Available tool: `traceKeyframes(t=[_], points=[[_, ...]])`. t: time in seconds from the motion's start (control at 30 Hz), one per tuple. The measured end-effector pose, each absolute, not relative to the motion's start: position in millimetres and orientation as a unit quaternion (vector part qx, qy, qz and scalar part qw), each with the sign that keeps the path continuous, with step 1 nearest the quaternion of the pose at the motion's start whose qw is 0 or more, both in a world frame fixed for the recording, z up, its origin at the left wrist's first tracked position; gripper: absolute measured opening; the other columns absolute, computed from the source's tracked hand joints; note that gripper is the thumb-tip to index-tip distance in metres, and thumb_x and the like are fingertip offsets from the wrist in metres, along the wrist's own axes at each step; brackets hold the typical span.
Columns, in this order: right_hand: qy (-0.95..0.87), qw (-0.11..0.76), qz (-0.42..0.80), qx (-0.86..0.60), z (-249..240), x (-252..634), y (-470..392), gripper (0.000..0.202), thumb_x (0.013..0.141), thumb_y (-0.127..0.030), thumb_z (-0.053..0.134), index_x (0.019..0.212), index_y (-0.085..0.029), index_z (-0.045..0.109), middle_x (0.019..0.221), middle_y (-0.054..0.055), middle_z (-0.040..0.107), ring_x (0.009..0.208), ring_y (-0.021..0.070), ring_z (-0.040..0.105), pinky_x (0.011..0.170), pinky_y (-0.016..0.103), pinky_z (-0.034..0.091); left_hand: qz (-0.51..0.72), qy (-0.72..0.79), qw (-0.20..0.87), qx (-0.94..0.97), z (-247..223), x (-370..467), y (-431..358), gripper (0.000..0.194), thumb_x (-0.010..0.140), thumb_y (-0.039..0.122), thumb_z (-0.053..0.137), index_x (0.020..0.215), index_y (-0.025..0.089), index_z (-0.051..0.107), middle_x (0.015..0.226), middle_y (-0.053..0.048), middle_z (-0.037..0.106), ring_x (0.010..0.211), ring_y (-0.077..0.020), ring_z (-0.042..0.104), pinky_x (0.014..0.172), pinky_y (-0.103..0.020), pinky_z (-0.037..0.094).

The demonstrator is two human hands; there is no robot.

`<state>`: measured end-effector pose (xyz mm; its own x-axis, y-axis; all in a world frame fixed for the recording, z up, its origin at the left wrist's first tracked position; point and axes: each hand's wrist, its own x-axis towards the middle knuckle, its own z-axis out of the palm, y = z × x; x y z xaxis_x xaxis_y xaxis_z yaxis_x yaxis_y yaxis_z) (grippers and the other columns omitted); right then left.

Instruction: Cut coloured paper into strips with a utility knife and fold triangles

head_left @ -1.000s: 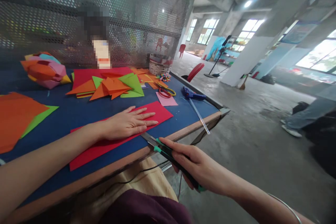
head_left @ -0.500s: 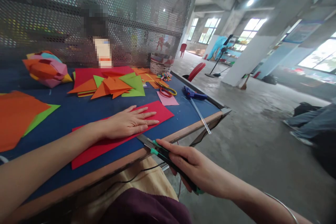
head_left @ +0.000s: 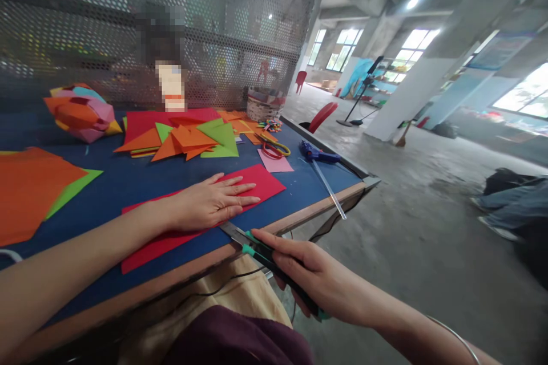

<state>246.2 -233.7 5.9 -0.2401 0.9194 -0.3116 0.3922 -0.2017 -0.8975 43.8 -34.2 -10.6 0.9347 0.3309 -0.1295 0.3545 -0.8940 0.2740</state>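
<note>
My left hand [head_left: 218, 199] lies flat on a folded-looking red paper sheet [head_left: 268, 181] on the blue table, its fingers stretched out toward the right. My right hand [head_left: 306, 268] is wrapped round the black and green handles of a pair of scissors [head_left: 252, 246]. The metal blades point left over the table's front edge, and their tip is at the sheet's near edge, just below my left hand. Whether the blades are inside the paper cannot be made out.
Orange and green paper pieces [head_left: 192, 140] are piled farther back. A paper ball [head_left: 81, 114], a woven basket [head_left: 261, 105], red-and-yellow scissors [head_left: 275, 148] and a blue glue gun [head_left: 317, 152] with a clear stick stand around. Orange sheets [head_left: 34, 194] lie at left.
The scissors and my right hand have shifted slightly left, bringing the blade tip a little closer under my left hand. The whole view has moved slightly; my left hand stays flat on the paper.
</note>
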Motion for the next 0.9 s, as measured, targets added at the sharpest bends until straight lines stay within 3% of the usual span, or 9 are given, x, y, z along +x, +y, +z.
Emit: traceKeyframes(t=[0.27, 0.53, 0.9], points=[[-0.576, 0.259, 0.531, -0.565, 2.4, 249.5, -234.5, 0.051, 0.109, -0.045, 0.044, 0.158, -0.032, 0.045, 0.083, -0.001, 0.060, 0.050, 0.0059, 0.045, 0.044, 0.017, 0.037, -0.054, 0.191, 0.144, 0.969, -9.9, 18.3, -35.7, 0.050, 0.106, 0.064, 0.015, 0.153, 0.057, 0.028, 0.171, 0.014, 0.013, 0.162, -0.0221, 0.008, 0.127, -0.062, 0.003], [-0.566, 0.259, 0.533, -0.572, 5.1, 243.3, -237.4, 0.050, 0.109, -0.036, 0.042, 0.159, -0.031, 0.043, 0.084, -0.002, 0.055, 0.049, 0.0048, 0.045, 0.042, 0.016, 0.034, -0.041, 0.199, 0.140, 0.969, -10.7, 17.6, -39.0, 0.048, 0.107, 0.061, 0.019, 0.153, 0.055, 0.032, 0.171, 0.012, 0.016, 0.161, -0.0235, 0.011, 0.128, -0.058, 0.004], [-0.558, 0.258, 0.539, -0.576, 5.2, 239.7, -238.3, 0.052, 0.109, -0.035, 0.042, 0.160, -0.030, 0.040, 0.084, -0.003, 0.054, 0.050, 0.0047, 0.046, 0.043, 0.017, 0.036, -0.024, 0.194, 0.141, 0.971, -13.4, 15.1, -38.4, 0.049, 0.107, 0.062, 0.021, 0.153, 0.053, 0.034, 0.171, 0.009, 0.018, 0.161, -0.0249, 0.012, 0.128, -0.058, 0.006]])
